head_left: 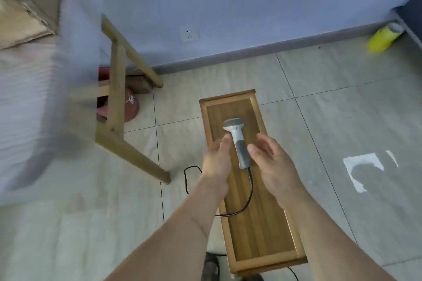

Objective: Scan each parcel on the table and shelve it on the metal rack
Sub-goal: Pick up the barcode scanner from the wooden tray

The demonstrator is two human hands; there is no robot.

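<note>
Wooden and long, a shallow tray-like panel (251,201) lies flat over the pale tiled floor (342,121), its far end toward the blue-grey wall (228,7). Above its far half both bare forearms reach forward from the bottom edge, converging on a white-and-grey handheld scanner (236,138).

The left hand (217,159) comes in with its back turned up and to the left, thumb extended along the scanner's white neck, the thumb tip touching just below the head. Its other fingers are hidden behind the hand, so whether they curl around the handle cannot be told. The right hand (271,159) sits just beside the grey grip, palm turned toward it, fingers loosely curled and the thumb pointing at the handle; it appears close to the grip but whether it actually touches is unclear.

The scanner stands tilted, head away from the person, handle toward them. A dark cable (250,189) leaves the base of the handle, curves across the panel and runs off its left edge, and a further loop of cable lies on the tiles to the left.

At left a wooden table leg frame (118,98) slants across the view under a blurred pale tabletop (27,109). No parcel can be made out clearly; a blurred brown cardboard shape (18,23) sits at the upper left. A yellow bottle (383,39) lies by the wall at the upper right.
</note>
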